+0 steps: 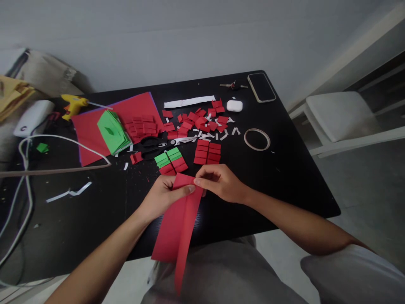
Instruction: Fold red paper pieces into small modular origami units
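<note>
A long red paper sheet, folded lengthwise, hangs over the table's front edge toward my lap. My left hand grips its upper left part, thumb on top. At the top right corner, my right hand pinches the fold between thumb and fingers. Just beyond my hands lie a block of folded green and red paper pieces and a block of folded red pieces. Black-handled scissors rest behind the green and red block, blades pointing right.
Loose red pieces and white paper scraps spread behind the scissors. Green folded sheets lie on red paper beside a yellow glue gun. Tape ring, earbud case, phone and keys sit right. White cables cross the left.
</note>
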`<act>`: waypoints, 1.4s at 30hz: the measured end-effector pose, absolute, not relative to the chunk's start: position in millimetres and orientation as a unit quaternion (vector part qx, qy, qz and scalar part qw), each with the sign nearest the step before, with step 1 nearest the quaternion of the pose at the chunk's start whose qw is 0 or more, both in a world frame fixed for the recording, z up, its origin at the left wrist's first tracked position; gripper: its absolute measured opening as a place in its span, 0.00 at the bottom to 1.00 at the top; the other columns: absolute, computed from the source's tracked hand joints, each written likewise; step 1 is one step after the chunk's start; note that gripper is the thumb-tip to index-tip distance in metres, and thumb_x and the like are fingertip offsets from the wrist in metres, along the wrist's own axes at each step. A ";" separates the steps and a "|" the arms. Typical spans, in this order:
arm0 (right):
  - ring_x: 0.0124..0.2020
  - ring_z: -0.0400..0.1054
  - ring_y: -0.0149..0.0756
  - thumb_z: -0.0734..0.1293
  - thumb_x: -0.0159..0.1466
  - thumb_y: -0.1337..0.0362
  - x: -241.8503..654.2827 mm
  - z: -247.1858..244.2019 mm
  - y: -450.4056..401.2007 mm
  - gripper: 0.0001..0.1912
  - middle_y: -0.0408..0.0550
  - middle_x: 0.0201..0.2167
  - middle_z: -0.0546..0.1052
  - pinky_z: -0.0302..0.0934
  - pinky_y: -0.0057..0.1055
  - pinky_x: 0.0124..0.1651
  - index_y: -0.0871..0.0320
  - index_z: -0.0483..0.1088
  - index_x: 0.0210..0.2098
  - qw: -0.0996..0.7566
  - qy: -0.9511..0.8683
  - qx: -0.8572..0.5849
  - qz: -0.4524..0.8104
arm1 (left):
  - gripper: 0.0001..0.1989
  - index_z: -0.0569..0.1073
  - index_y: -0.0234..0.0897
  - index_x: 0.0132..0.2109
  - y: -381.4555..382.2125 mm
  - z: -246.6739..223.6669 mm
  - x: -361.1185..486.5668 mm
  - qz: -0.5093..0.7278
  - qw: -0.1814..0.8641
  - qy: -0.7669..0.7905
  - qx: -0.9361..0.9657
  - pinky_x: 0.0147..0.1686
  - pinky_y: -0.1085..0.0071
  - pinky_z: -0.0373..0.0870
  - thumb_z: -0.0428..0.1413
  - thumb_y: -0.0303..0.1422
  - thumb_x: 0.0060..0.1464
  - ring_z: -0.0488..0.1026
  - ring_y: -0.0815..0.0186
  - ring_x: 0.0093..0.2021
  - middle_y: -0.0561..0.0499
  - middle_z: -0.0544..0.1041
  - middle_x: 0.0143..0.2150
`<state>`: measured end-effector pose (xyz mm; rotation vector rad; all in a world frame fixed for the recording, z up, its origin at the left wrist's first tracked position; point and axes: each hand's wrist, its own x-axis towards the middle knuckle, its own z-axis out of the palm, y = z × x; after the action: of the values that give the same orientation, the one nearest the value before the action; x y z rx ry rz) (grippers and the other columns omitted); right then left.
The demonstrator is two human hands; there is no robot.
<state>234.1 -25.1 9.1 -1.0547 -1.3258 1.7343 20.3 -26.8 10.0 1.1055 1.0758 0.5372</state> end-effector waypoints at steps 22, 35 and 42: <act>0.26 0.72 0.30 0.75 0.60 0.53 243.1 7.3 -7.1 0.15 0.41 0.26 0.75 0.73 0.27 0.29 0.58 0.74 0.30 0.494 -0.418 -0.473 0.598 | 0.14 0.84 0.35 0.35 -23.6 10.6 17.4 0.229 0.711 0.492 0.448 0.30 0.74 0.72 0.71 0.42 0.49 0.75 0.68 0.27 0.50 0.83 0.31; 0.19 0.72 0.30 0.77 0.59 0.56 236.6 4.0 -19.2 0.16 0.42 0.23 0.78 0.71 0.26 0.21 0.61 0.71 0.30 0.351 -0.420 -0.405 0.733 | 0.15 0.85 0.34 0.40 -21.8 12.4 18.2 0.267 0.668 0.510 0.472 0.32 0.73 0.71 0.69 0.42 0.52 0.75 0.66 0.31 0.48 0.84 0.36; 0.21 0.75 0.31 0.77 0.60 0.55 239.8 6.9 -18.2 0.18 0.43 0.23 0.78 0.74 0.28 0.25 0.62 0.71 0.30 0.345 -0.428 -0.396 0.736 | 0.12 0.84 0.34 0.36 -21.9 15.6 21.4 0.282 0.663 0.508 0.472 0.30 0.75 0.68 0.70 0.40 0.50 0.73 0.68 0.29 0.50 0.83 0.33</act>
<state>239.8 -18.2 6.9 -1.0278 -1.1102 1.9096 21.4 -21.9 15.6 1.0656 1.1477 0.6372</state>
